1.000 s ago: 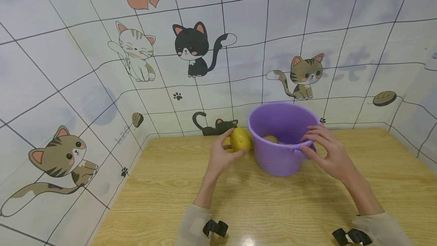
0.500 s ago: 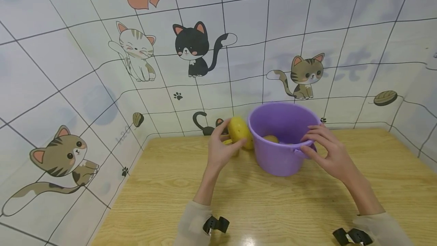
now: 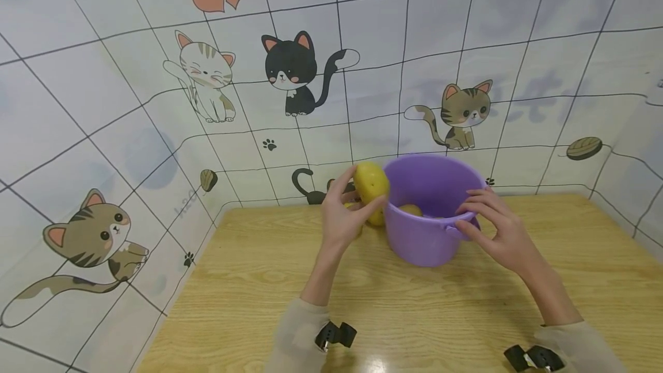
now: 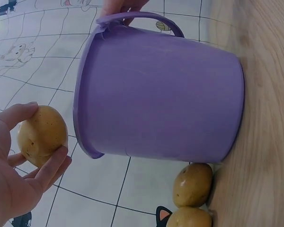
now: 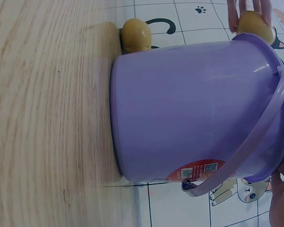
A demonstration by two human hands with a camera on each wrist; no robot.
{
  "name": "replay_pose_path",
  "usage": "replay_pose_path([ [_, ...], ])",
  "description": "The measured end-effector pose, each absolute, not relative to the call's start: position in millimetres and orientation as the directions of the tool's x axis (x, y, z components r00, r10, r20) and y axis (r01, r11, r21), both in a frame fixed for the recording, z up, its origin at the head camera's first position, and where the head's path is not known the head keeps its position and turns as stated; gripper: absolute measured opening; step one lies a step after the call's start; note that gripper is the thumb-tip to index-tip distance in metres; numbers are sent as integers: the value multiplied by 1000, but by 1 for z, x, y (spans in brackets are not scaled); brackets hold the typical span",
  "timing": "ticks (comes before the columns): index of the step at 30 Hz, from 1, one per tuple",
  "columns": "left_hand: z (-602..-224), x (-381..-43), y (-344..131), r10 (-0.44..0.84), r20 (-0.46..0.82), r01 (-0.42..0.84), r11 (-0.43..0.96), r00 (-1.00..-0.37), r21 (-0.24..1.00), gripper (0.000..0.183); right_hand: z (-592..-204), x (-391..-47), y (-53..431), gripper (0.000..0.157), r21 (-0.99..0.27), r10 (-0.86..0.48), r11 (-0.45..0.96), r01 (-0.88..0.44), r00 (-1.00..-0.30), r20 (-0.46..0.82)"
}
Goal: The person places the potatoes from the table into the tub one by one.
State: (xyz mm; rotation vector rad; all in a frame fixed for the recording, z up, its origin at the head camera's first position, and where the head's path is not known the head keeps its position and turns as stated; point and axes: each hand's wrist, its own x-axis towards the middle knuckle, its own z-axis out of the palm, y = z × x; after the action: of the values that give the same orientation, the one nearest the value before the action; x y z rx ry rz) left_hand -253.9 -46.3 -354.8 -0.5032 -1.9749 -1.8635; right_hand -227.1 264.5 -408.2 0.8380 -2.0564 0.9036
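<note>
My left hand [image 3: 339,220] holds a yellow potato [image 3: 371,181] between thumb and fingers. The potato is raised just left of the purple bucket's rim, and in the left wrist view this potato [image 4: 41,132] is apart from the bucket [image 4: 156,94]. With my right hand [image 3: 502,232] I grip the rim of the upright bucket [image 3: 422,243] on its right side, fingers over the edge and thumb outside. Inside the bucket a potato [image 3: 411,210] shows; the rest of the inside is hidden.
Two more potatoes rest on the wooden table [image 3: 248,281] left of the bucket: one potato [image 4: 193,184] close by its base, another potato [image 4: 189,218] beside that. A wall with cat drawings [image 3: 373,91] stands right behind. The bucket's handle [image 5: 251,146] hangs down.
My left hand has lifted the potato from beside the others on the table and brought it up and right, to the bucket's rim. The right hand and the bucket have stayed put.
</note>
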Motion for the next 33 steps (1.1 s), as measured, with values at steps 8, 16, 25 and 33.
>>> replay_pose_path([
  [8,-346,-252,-33,16,514,514,26,-858,857,76,-409,-229,263,31,-296,-264,530,-795,-486,833],
  [16,-347,-253,-18,46,539,540,-2,-841,842,77,-410,-228,264,24,-317,-263,541,-779,-514,816],
  [25,-349,-252,-3,91,520,523,23,-850,852,81,-408,-227,263,31,-298,-265,529,-794,-489,831],
  [33,-349,-252,5,123,520,529,53,-845,847,82,-409,-230,263,40,-289,-251,529,-798,-472,845],
])
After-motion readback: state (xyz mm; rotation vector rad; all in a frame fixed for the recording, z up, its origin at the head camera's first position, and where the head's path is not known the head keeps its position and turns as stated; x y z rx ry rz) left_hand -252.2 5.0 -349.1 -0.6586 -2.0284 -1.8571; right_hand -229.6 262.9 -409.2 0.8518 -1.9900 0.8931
